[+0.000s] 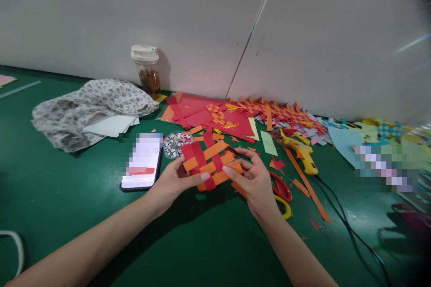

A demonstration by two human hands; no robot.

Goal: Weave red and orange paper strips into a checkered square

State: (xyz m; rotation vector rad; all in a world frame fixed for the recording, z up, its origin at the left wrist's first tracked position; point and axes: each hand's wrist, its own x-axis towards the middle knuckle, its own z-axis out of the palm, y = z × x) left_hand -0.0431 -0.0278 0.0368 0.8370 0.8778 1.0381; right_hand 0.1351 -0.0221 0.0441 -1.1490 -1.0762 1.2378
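Between my two hands is a small weave of red and orange paper strips (209,164), held up over the green table. My left hand (177,179) pinches its left side, the thumb lying across the lower front. At the right side my right hand (251,179) grips it, with the thumb on an orange strip. The fingers behind the weave are partly hidden. Close to my right hand lie scissors with red and yellow handles (284,188), partly covered by that hand. A clear round container of googly eyes (177,144) sits just behind my left hand.
A phone (143,161) lies left of my hands, near a patterned cloth (90,103) and a lidded tea cup (148,71). To the right are a yellow glue gun (308,159) with a black cord and paper scraps. Red sheets (195,110) lie against the white partition.
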